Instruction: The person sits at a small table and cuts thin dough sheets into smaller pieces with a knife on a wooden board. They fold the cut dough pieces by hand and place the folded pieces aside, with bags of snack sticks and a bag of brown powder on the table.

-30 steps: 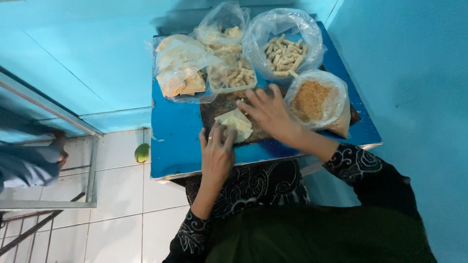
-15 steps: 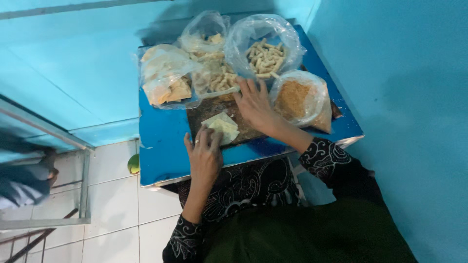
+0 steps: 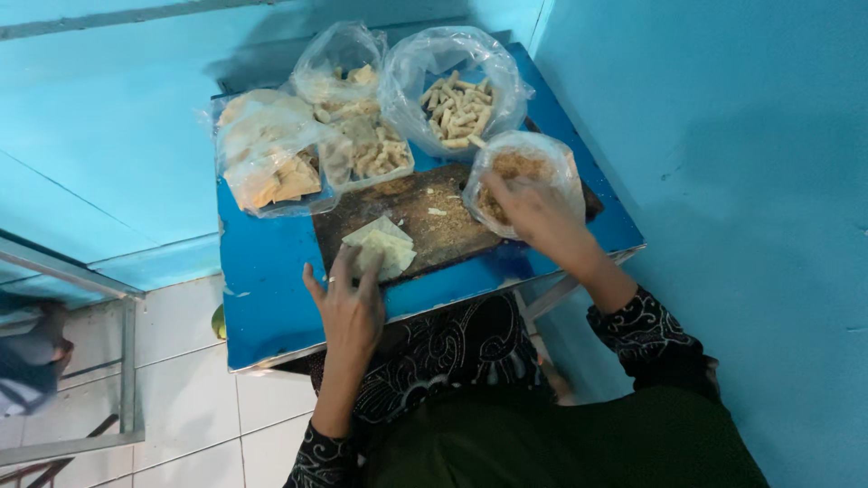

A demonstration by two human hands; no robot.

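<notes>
1. here, a blue table [image 3: 271, 298] stands against a blue wall, over white floor tiles, and it carries everything the person handles.
2. a dark wooden board [image 3: 434, 221] lies on the table's near half, dusted with crumbs.
3. at the far edge, a clear bag of short rolled sticks [image 3: 457, 104] sits open-mouthed, just beside a smaller clear bag of pale pieces [image 3: 339, 77].
4. to the left, a bag of flat wrappers [image 3: 267, 163] slumps beside a clear tub of rolled pieces [image 3: 375, 154]; the two touch.
5. a bag of brown filling [image 3: 524, 172] rests at the board's right end, its mouth open upward.
6. the right hand [image 3: 533, 212] reaches into that bag's mouth, fingers curled down among the filling; whether it grips any filling cannot be told.
7. the left hand [image 3: 348, 303] lies open and flat, fingertips pressing the near edge of the wrapper stack, holding nothing.
8. the stack of pale wrappers [image 3: 384, 246] lies on the board's near left corner, well apart from the filling bag.
9. a ring [image 3: 331, 279] shows on a left-hand finger.
</notes>
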